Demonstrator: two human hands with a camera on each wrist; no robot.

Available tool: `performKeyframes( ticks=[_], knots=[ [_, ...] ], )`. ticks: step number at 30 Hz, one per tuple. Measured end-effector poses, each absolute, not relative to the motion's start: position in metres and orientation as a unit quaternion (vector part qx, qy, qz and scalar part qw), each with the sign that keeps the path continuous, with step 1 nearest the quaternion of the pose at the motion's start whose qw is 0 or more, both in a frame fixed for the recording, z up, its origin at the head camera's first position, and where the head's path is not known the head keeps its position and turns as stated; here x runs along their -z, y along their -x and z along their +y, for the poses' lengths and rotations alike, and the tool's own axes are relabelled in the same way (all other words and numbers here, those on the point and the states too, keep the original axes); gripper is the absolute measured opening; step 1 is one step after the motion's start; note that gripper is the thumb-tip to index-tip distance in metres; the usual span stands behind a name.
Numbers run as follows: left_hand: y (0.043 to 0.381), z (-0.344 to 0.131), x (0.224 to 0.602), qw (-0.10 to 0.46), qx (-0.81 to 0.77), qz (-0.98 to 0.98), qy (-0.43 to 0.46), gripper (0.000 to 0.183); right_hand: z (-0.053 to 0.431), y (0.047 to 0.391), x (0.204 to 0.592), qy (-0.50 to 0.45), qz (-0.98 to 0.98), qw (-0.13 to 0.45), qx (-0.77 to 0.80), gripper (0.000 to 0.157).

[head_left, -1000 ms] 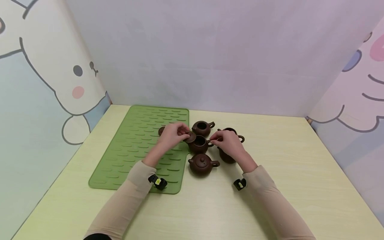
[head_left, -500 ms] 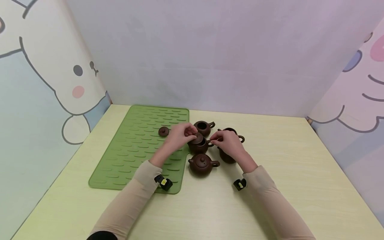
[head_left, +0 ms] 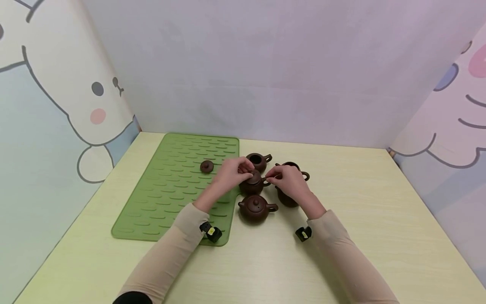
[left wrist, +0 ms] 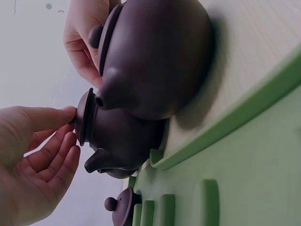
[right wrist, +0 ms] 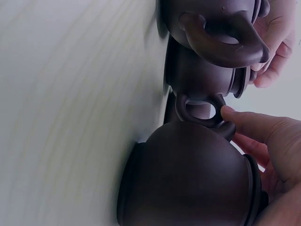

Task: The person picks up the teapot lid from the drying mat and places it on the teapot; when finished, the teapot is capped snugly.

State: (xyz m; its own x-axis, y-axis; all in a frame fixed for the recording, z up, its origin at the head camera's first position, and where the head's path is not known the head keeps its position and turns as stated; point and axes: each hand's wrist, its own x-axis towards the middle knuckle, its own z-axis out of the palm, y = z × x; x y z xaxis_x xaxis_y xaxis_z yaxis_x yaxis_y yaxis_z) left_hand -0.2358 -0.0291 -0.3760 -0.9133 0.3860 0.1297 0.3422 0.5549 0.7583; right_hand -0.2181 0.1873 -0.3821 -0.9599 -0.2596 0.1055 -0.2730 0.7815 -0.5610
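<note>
Just right of the green mat (head_left: 155,194), the middle brown teapot (head_left: 250,188) is pinched by its handle (right wrist: 210,123) in the right hand (head_left: 290,182), its lid (head_left: 255,178) at the mouth by the left hand (head_left: 232,172).

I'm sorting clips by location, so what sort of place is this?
Probably a small tabletop booth or partitioned work corner; the room beyond isn't visible. A pale table sits between a plain back wall and cartoon-printed side panels.
</note>
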Motion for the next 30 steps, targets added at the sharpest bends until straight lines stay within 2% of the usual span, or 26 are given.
performKeyframes(
  ticks=[17,24,30],
  knots=[
    [0.234,-0.026,0.377,0.027,-0.411,0.887,-0.209,0.012,0.190,0.220,0.382,-0.139,-0.945,0.015,-0.296,0.008],
    [0.236,-0.033,0.376,0.022,-0.422,0.881,-0.211,0.013,0.197,0.221,0.376,-0.119,-0.944,0.019,-0.307,0.016],
    [0.238,-0.042,0.376,0.020,-0.426,0.882,-0.203,0.015,0.206,0.222,0.371,-0.111,-0.942,0.037,-0.315,0.016]
  ],
)
